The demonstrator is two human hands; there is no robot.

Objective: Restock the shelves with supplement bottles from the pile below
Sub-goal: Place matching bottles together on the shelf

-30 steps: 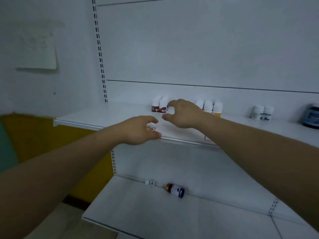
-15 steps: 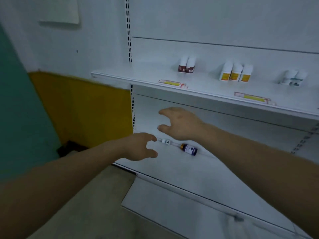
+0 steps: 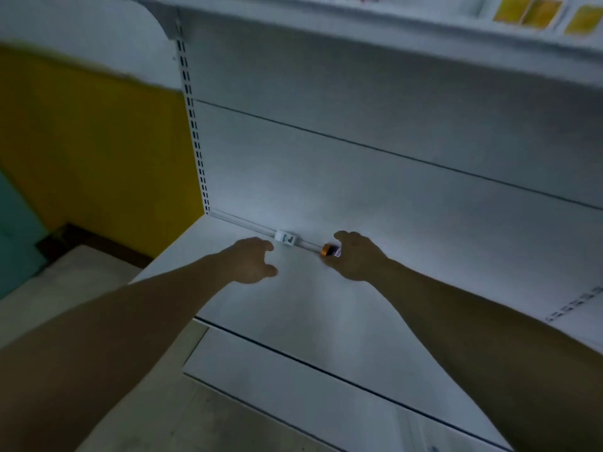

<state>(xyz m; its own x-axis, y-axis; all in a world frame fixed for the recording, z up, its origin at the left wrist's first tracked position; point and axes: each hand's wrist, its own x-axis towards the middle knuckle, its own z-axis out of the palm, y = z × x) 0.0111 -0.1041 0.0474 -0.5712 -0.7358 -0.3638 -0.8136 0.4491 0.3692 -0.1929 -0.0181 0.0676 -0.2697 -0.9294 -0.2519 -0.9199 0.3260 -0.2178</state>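
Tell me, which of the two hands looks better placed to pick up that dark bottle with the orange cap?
The right hand: its fingers already reach around the dark bottle lying at the back of the lower shelf. The left hand hovers open, nearer the white bottle.

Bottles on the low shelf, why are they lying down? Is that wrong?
Yes, it looks odd. The small white bottle and the dark bottle with the orange cap both lie on their sides at the back of the lower shelf. The right hand is reaching over the dark one.
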